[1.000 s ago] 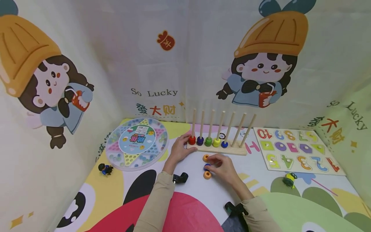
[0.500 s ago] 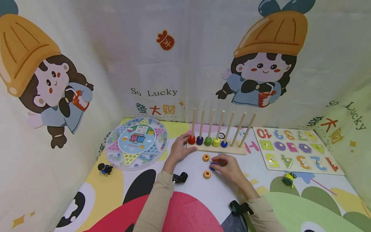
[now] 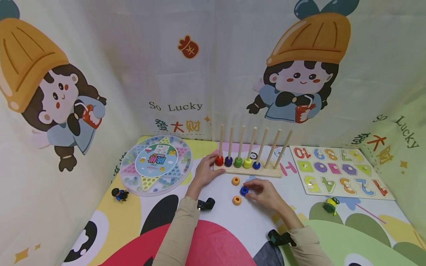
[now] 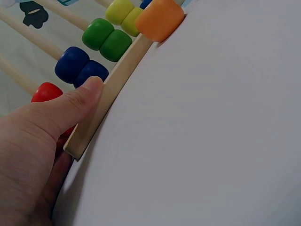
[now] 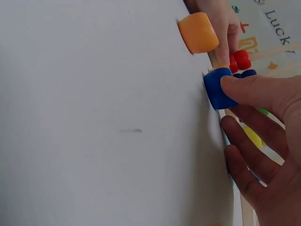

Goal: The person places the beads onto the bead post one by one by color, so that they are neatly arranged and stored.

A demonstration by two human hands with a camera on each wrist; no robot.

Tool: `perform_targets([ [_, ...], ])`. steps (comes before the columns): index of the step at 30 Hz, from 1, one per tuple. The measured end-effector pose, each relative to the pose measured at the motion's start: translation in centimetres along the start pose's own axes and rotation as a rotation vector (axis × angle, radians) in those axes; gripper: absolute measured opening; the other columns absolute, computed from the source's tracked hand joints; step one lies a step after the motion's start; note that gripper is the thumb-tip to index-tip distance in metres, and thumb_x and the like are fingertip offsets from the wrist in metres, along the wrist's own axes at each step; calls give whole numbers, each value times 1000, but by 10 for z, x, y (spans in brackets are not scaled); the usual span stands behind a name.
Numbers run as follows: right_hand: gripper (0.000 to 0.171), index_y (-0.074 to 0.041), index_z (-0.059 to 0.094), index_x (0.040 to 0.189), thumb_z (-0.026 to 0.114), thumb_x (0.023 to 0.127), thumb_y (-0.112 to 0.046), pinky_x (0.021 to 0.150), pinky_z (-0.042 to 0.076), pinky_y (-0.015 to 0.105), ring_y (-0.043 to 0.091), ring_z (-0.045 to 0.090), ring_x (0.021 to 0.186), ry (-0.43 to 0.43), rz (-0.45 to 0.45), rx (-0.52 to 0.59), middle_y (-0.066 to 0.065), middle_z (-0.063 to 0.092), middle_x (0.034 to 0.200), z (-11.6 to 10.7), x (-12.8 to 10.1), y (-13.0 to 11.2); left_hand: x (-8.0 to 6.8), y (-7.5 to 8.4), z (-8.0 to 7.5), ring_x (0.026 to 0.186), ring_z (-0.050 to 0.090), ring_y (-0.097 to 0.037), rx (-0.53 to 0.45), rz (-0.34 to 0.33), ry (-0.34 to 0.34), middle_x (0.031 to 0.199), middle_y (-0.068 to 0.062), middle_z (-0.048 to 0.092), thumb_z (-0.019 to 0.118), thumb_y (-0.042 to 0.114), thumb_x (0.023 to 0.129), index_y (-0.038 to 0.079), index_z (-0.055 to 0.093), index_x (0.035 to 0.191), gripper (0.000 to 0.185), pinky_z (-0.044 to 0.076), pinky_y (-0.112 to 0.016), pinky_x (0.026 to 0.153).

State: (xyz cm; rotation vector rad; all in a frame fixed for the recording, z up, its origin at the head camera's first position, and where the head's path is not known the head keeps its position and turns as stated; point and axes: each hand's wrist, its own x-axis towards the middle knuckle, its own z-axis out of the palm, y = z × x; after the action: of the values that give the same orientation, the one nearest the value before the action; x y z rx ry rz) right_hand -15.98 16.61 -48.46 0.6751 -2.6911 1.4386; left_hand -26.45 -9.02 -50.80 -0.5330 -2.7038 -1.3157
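A wooden peg stand (image 3: 271,172) carries upright pegs, some with red, dark blue, green, yellow and blue beads low on them. My left hand (image 3: 205,170) grips the stand's left end; in the left wrist view its thumb (image 4: 87,94) lies on the base beside the dark blue beads (image 4: 73,66). In front of the stand, my right hand (image 3: 266,194) pinches a loose blue bead (image 3: 244,191) low at the tabletop, its thumb against the bead (image 5: 215,89) in the right wrist view. Two orange beads lie nearby, one farther (image 3: 235,181) and one nearer (image 3: 236,200).
A round marble board game (image 3: 156,164) lies left of the stand. To the right is a number puzzle board (image 3: 342,173). Small toy figures sit at the left (image 3: 119,194) and right (image 3: 331,205). A printed cloth wall (image 3: 226,74) rises behind.
The right hand has drawn the blue bead rightward, out from between the two orange beads, and its hole now faces up toward the head view. The left hand stays on the stand.
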Motion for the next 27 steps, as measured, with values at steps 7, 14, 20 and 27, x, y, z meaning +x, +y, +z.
perform_targets([
  [7, 34, -3, 73, 110, 83, 78, -5, 74, 52, 23, 19, 66, 91, 23, -10, -10, 9, 72, 105, 2, 1, 1, 0, -1, 0, 122, 52, -29, 0, 7, 5, 147, -10, 48, 82, 33, 81, -2, 57, 135, 69, 48, -41, 98],
  [14, 32, -2, 73, 111, 81, 80, -4, 72, 53, 23, 22, 65, 91, 28, -15, -4, 9, 72, 104, 2, 0, 1, 0, 0, 0, 122, 52, -30, 1, 17, -3, 148, -11, 47, 82, 32, 81, -3, 57, 135, 69, 48, -40, 99],
  [20, 29, -1, 74, 106, 81, 78, -1, 73, 56, 28, 22, 67, 88, 88, -27, -51, 8, 73, 100, -3, 3, -3, 0, 1, -1, 121, 52, -30, -3, 16, 0, 148, -10, 47, 82, 32, 81, -3, 57, 135, 69, 48, -41, 99],
  [27, 27, 4, 72, 106, 79, 80, 3, 77, 58, 45, 33, 68, 91, 140, 0, -16, 15, 72, 101, -21, 6, -25, 0, 0, 1, 126, 49, -29, -17, 4, -5, 149, -10, 46, 82, 32, 81, -4, 56, 136, 71, 46, -41, 101],
])
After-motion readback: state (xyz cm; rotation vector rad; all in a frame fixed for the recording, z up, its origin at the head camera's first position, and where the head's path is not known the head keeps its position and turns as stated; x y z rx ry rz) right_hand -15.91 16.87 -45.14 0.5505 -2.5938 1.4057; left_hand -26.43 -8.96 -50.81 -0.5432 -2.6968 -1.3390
